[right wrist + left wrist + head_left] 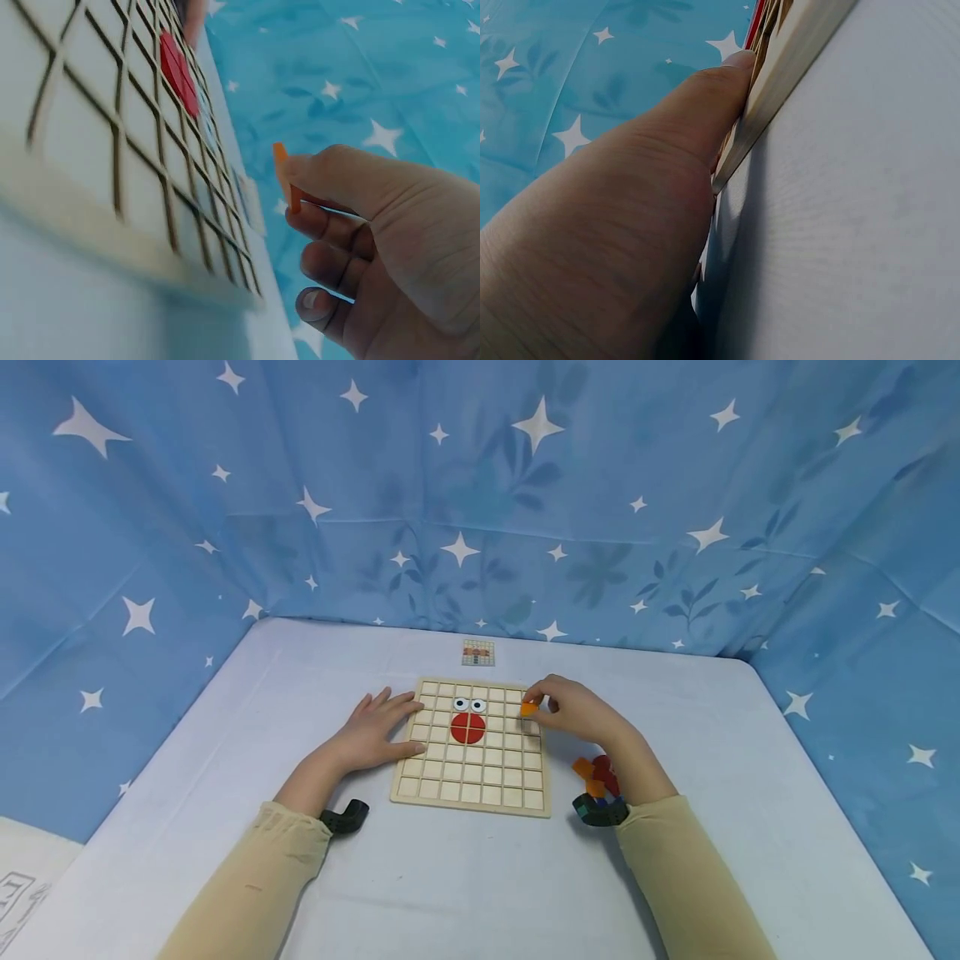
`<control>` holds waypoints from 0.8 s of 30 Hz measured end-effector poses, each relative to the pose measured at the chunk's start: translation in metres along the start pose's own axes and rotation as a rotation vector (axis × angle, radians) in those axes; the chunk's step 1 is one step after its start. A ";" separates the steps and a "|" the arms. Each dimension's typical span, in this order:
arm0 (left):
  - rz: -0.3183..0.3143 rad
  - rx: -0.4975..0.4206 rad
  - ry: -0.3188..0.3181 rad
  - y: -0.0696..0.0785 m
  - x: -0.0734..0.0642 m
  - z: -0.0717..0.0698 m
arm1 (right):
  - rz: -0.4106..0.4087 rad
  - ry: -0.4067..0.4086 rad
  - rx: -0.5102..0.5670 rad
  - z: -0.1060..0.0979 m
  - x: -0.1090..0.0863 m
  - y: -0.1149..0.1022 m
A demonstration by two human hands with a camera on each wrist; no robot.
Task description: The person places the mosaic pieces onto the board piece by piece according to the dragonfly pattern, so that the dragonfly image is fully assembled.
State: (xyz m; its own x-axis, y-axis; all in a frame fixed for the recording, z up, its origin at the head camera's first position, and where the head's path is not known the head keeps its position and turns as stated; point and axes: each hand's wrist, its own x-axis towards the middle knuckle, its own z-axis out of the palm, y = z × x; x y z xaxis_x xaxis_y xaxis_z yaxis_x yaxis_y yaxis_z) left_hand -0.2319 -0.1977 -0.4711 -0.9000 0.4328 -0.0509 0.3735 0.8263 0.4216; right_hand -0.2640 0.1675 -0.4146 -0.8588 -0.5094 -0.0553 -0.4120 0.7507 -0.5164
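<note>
A wooden grid board (470, 792) lies on the white table, with two eye tiles (469, 704) above a red circle of tiles (468, 728). My left hand (369, 732) rests on the board's left edge, fingers spread and fairly straight; in the left wrist view the thumb (705, 97) lies over the wooden rim. Above the board's upper right part, my right hand (573, 708) pinches an orange tile (529, 709) between thumb and finger. The right wrist view shows this orange piece (283, 171) edge-on, held apart from the grid, with the other fingers curled.
Loose orange tiles (583, 768) and red tiles (606, 774) lie in a small pile right of the board, partly hidden by the right wrist. A small pattern card (478, 652) lies behind the board. A blue starry curtain (480, 502) hangs behind the table.
</note>
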 end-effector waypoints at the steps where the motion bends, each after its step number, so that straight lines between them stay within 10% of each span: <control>1: 0.001 -0.002 0.000 0.000 0.000 0.000 | -0.008 0.002 0.008 0.003 0.004 -0.004; 24: 0.007 -0.002 0.006 0.003 -0.001 -0.002 | -0.034 -0.028 -0.039 0.063 0.066 -0.073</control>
State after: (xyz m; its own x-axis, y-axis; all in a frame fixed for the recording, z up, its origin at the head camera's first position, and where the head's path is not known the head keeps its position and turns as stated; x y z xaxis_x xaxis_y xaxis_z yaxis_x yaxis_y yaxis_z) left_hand -0.2306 -0.1964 -0.4680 -0.8986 0.4367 -0.0425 0.3797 0.8224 0.4236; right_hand -0.2709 0.0526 -0.4340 -0.8352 -0.5463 -0.0627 -0.4531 0.7484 -0.4843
